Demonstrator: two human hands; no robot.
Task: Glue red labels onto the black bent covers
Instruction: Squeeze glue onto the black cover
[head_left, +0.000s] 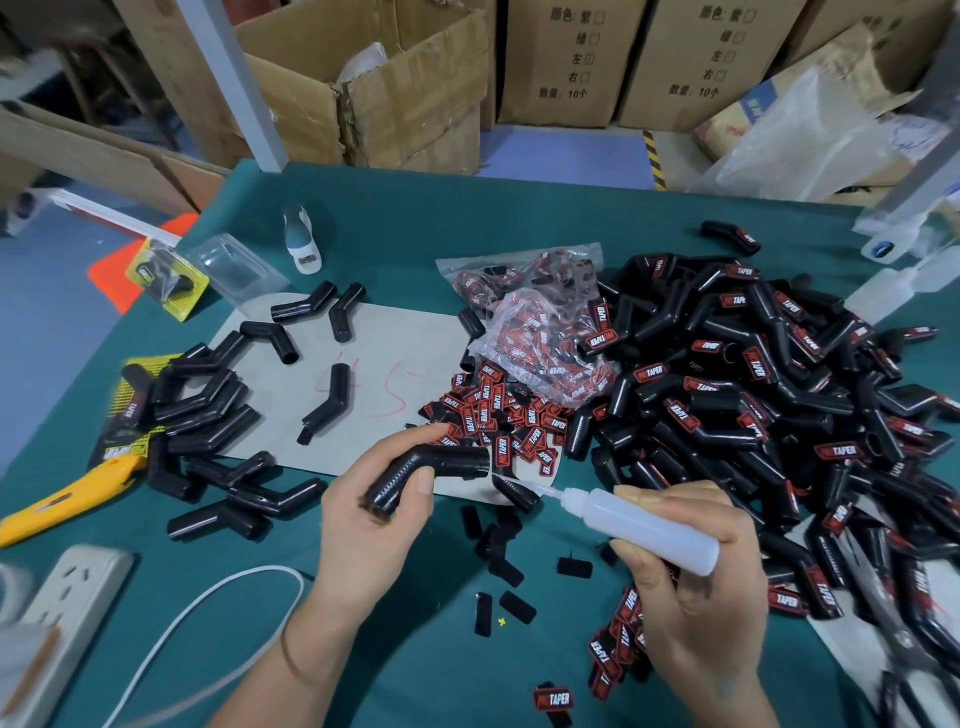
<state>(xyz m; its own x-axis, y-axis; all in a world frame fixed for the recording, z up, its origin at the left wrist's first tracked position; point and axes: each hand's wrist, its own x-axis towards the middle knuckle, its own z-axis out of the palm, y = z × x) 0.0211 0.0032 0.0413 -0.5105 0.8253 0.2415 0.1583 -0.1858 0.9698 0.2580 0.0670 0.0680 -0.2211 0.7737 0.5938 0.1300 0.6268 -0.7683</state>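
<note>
Unlabelled black bent plastic covers (208, 415) heaped at left on teal felt table (415, 218). Left hand (374, 514) curled round one glossy ribbed black bent cover (431, 470). Right hand (691, 577) gripping translucent white glue bottle (649, 525), nozzle toward cover. Loose red-and-black labels (498, 415) between; labelled pile (753, 389) right. Cardboard boxes (571, 62) behind.

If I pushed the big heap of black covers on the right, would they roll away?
Probably not far. Each cover in the heap is bent, so it likely rocks or slides rather than rolls. They look light and loosely stacked, so a push might topple some onto the green table.
</note>
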